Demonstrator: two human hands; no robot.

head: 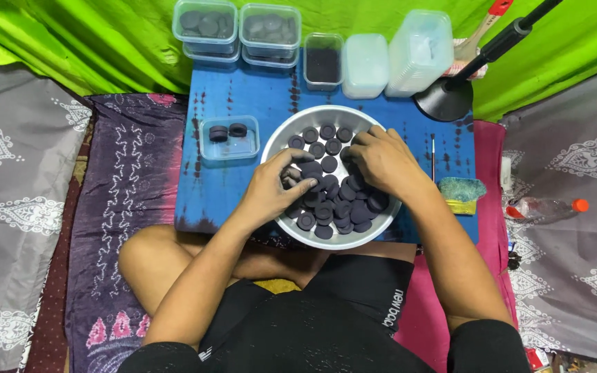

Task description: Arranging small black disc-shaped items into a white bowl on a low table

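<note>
A round metal bowl [291, 128] sits on a blue cloth in front of me, filled with several dark round discs [343, 207]. My left hand [271, 190] reaches into the bowl's left side, fingers curled on a disc. My right hand [380, 160] rests inside the bowl's right side, fingers bent down among the discs; what it grips is hidden. A small clear tub [229, 146] with two discs in it stands left of the bowl.
Along the back stand stacked clear tubs of discs [205, 27], [269, 31], a tub of dark powder [323, 61] and empty lidded tubs [419, 52]. A black lamp base [443, 100], a sponge [461, 193] and a plastic bottle [544, 207] lie right.
</note>
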